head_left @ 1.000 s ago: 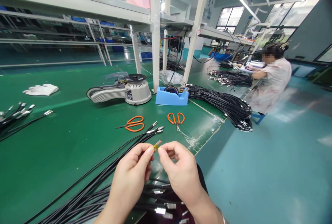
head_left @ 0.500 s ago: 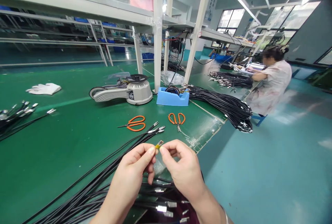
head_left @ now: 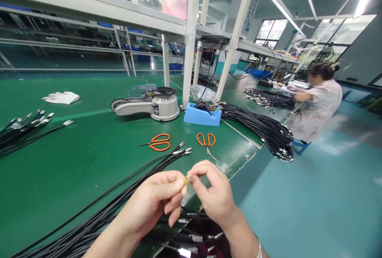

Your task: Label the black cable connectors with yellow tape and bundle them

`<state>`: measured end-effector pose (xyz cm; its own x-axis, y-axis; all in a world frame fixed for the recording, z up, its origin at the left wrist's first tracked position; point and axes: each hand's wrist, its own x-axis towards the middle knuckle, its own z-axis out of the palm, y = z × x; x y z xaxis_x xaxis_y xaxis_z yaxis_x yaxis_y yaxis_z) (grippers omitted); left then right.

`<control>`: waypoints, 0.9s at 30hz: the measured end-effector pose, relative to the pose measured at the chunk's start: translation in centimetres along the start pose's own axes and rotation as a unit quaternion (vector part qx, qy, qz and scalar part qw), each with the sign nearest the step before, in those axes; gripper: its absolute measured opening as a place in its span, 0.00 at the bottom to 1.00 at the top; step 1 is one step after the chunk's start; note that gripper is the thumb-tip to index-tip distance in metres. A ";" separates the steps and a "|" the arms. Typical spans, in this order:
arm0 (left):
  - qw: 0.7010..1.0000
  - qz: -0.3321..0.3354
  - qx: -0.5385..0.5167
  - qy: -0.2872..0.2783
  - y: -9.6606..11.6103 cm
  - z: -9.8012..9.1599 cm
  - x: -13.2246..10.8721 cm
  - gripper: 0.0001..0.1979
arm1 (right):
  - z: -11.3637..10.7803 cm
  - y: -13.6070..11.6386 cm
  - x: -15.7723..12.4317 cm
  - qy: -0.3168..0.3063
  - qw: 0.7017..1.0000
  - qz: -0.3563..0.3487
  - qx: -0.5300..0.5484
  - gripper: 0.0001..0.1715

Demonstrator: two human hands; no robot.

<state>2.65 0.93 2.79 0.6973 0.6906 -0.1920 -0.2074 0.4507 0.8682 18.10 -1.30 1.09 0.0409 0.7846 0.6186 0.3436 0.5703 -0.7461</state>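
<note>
My left hand (head_left: 162, 194) pinches a small connector wrapped in yellow tape (head_left: 187, 181) between thumb and forefinger. From the right, the thumb and forefinger of my right hand (head_left: 213, 194) close on its other end. Most of the connector is covered by fingertips, and no cable shows coming from it. Beneath and left of my hands runs a bundle of black cables (head_left: 119, 192) with bare metal plugs at the ends. Beyond my hands lie two pairs of orange-handled scissors, one on the left (head_left: 160, 142) and one on the right (head_left: 205, 139).
A blue tape dispenser (head_left: 203, 118) and a grey tape machine (head_left: 164, 108) stand near the shelf post (head_left: 191, 47). More black cables (head_left: 256, 124) reach over the right table edge. A white glove (head_left: 62, 98) lies left. A person (head_left: 319, 98) sits at the far right.
The connector has tilted, so its metal end no longer shows clearly between my fingertips. Both hands are slightly lower in view, and the whole scene has shifted a little right.
</note>
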 end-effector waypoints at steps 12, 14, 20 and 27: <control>0.989 -0.017 -0.141 -0.045 0.4 -1.1 0.2 0.14 | -2.7 0.4 1.6 -0.113 0.987 0.019 0.114 0.15; 0.988 -0.023 -0.150 -0.039 0.2 -1.0 0.2 0.13 | -2.3 0.1 2.1 -0.148 0.982 0.001 0.115 0.16; 0.987 -0.053 -0.143 -0.049 -0.2 -1.2 0.3 0.10 | -1.4 0.0 3.0 -0.151 0.982 -0.077 0.084 0.00; 0.999 0.013 0.038 0.018 0.1 -0.5 0.3 0.14 | -2.8 1.6 1.5 -0.151 0.983 0.010 0.106 0.10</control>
<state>2.43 1.48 2.61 0.6677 0.7212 -0.1845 -0.1710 0.3898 0.9049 21.36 0.13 1.55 -0.2451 0.8148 0.5254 0.1420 0.5663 -0.8119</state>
